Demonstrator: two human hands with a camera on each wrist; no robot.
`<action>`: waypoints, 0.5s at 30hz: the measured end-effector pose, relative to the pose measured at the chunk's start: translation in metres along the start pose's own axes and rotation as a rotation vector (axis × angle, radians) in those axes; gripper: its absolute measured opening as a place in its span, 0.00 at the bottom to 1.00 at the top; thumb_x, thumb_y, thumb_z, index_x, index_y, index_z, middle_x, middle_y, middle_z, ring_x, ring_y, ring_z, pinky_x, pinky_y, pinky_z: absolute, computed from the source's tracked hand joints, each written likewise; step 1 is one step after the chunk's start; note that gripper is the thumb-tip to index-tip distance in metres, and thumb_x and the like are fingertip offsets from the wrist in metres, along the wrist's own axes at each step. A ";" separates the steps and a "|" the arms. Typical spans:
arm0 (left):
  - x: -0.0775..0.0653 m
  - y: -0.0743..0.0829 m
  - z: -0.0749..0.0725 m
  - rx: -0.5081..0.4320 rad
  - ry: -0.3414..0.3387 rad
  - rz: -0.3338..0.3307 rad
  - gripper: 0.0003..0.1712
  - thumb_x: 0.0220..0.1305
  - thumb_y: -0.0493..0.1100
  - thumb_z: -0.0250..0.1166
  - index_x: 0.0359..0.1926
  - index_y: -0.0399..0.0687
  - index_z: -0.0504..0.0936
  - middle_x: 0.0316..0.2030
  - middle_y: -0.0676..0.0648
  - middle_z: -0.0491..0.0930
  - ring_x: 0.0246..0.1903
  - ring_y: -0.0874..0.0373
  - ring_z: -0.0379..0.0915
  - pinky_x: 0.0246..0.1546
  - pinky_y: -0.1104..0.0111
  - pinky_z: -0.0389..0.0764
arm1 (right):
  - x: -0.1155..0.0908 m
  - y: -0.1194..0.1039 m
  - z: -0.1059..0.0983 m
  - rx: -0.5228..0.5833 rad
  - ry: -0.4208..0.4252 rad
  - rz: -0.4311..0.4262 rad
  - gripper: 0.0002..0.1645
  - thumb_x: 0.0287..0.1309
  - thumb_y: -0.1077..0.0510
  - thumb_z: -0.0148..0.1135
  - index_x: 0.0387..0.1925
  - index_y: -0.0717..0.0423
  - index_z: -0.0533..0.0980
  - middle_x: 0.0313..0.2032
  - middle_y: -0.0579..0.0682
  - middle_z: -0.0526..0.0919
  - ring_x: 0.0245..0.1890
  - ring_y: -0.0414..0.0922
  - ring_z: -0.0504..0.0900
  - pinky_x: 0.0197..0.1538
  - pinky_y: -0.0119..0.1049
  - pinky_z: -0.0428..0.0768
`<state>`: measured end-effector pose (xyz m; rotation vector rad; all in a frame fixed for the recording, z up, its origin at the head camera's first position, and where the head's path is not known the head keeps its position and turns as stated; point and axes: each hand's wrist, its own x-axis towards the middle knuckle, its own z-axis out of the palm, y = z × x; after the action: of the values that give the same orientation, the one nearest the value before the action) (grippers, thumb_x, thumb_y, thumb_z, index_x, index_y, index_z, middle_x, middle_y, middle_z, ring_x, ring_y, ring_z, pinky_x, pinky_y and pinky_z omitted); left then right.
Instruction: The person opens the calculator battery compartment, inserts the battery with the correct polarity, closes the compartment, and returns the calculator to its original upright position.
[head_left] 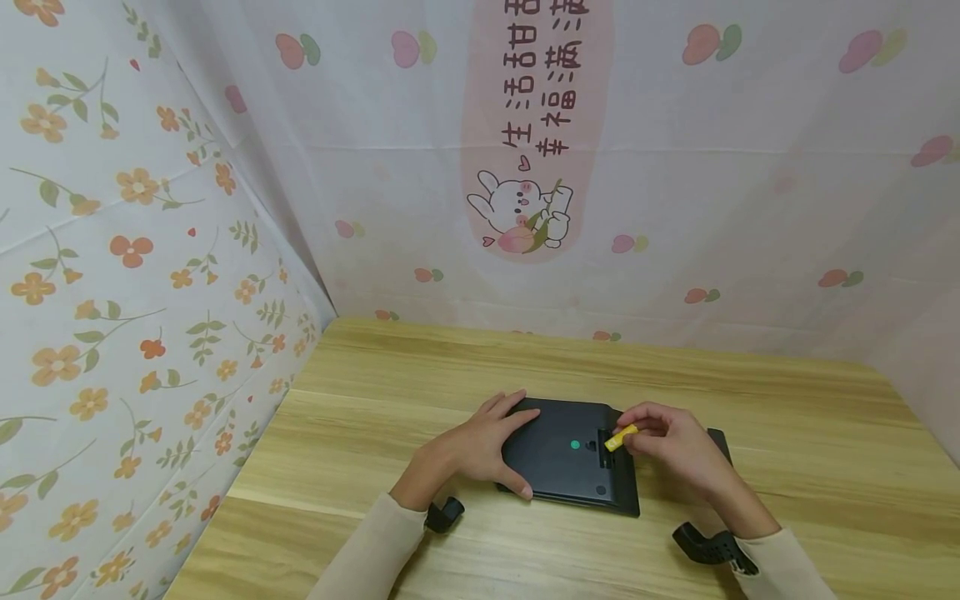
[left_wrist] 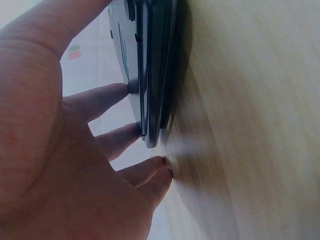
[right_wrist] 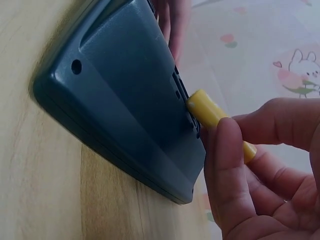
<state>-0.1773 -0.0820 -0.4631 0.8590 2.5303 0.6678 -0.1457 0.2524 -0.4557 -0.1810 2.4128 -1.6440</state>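
Note:
A dark, flat desk calculator (head_left: 551, 450) lies face down on the wooden table, its battery compartment (head_left: 604, 448) uncovered near the right end. My left hand (head_left: 480, 442) holds its left end, thumb along the near edge and spread fingers at the far side. In the left wrist view, fingertips (left_wrist: 117, 90) touch the calculator's casing (left_wrist: 155, 75). With thumb and fingers, my right hand (head_left: 678, 446) pinches a yellow battery (head_left: 621, 437). The right wrist view shows the tilted battery (right_wrist: 207, 110) with one end at the compartment; the right fingers hide part of it.
A dark flat piece (head_left: 720, 444) lies partly hidden behind the right hand. Wood-grain tabletop (head_left: 405, 375) surrounds the calculator. A printed cloth (head_left: 360, 183) hangs behind the table, and a floral cloth (head_left: 135, 317) hangs at the left.

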 end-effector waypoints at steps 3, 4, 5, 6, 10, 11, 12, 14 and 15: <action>0.000 0.000 0.000 -0.003 0.000 0.001 0.67 0.55 0.65 0.86 0.89 0.59 0.60 0.89 0.50 0.42 0.87 0.43 0.35 0.78 0.40 0.63 | 0.000 0.000 0.000 0.024 -0.016 -0.008 0.16 0.71 0.70 0.66 0.57 0.74 0.81 0.49 0.61 0.89 0.44 0.46 0.91 0.49 0.36 0.89; 0.000 0.000 0.000 -0.004 0.000 0.001 0.67 0.55 0.65 0.86 0.89 0.59 0.60 0.89 0.50 0.42 0.87 0.43 0.35 0.78 0.40 0.63 | 0.000 0.000 0.000 0.027 -0.021 -0.012 0.16 0.72 0.70 0.66 0.57 0.74 0.80 0.50 0.61 0.89 0.44 0.46 0.91 0.49 0.36 0.89; 0.000 -0.001 0.001 -0.002 0.001 0.001 0.67 0.55 0.65 0.86 0.89 0.59 0.60 0.89 0.50 0.42 0.87 0.43 0.35 0.78 0.40 0.63 | 0.000 0.000 0.000 0.027 -0.026 -0.016 0.16 0.72 0.70 0.65 0.58 0.74 0.80 0.50 0.61 0.89 0.44 0.46 0.91 0.49 0.36 0.89; 0.000 -0.001 0.001 -0.001 0.002 0.002 0.67 0.55 0.65 0.86 0.89 0.59 0.60 0.89 0.50 0.42 0.87 0.43 0.35 0.78 0.40 0.63 | 0.000 0.000 0.000 0.024 -0.029 -0.021 0.16 0.73 0.70 0.65 0.58 0.74 0.80 0.49 0.61 0.89 0.44 0.47 0.90 0.49 0.36 0.89; 0.000 -0.001 0.000 -0.005 0.001 0.001 0.67 0.55 0.65 0.86 0.89 0.59 0.60 0.89 0.51 0.42 0.87 0.43 0.35 0.78 0.40 0.62 | 0.000 0.000 -0.001 0.014 -0.041 -0.044 0.15 0.78 0.68 0.62 0.59 0.74 0.79 0.48 0.61 0.88 0.43 0.46 0.89 0.48 0.36 0.89; 0.000 -0.001 0.000 -0.007 0.001 0.000 0.67 0.55 0.65 0.86 0.89 0.60 0.60 0.89 0.51 0.42 0.87 0.43 0.35 0.78 0.40 0.62 | 0.001 0.000 -0.001 0.015 -0.043 -0.047 0.15 0.79 0.67 0.61 0.60 0.74 0.79 0.48 0.61 0.87 0.43 0.46 0.89 0.48 0.36 0.89; 0.000 -0.001 0.000 -0.009 0.001 0.000 0.67 0.55 0.65 0.86 0.89 0.60 0.60 0.89 0.51 0.42 0.87 0.43 0.35 0.78 0.40 0.62 | 0.001 0.000 -0.001 0.018 -0.045 -0.049 0.15 0.81 0.67 0.60 0.60 0.74 0.79 0.48 0.62 0.87 0.43 0.45 0.88 0.48 0.37 0.89; 0.000 -0.001 0.000 -0.011 0.001 -0.001 0.67 0.55 0.65 0.86 0.89 0.60 0.60 0.89 0.51 0.42 0.87 0.43 0.35 0.78 0.40 0.62 | 0.001 0.000 -0.001 0.031 -0.047 -0.048 0.16 0.82 0.66 0.57 0.61 0.75 0.78 0.51 0.63 0.85 0.43 0.44 0.88 0.49 0.37 0.89; 0.000 -0.001 0.000 -0.010 0.001 -0.001 0.67 0.55 0.65 0.86 0.89 0.60 0.60 0.89 0.51 0.42 0.87 0.43 0.35 0.78 0.40 0.62 | 0.001 0.001 -0.001 0.036 -0.048 -0.047 0.16 0.83 0.66 0.56 0.61 0.75 0.78 0.52 0.64 0.84 0.43 0.44 0.88 0.49 0.37 0.89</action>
<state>-0.1774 -0.0826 -0.4634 0.8546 2.5265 0.6799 -0.1473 0.2530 -0.4560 -0.2701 2.3591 -1.6814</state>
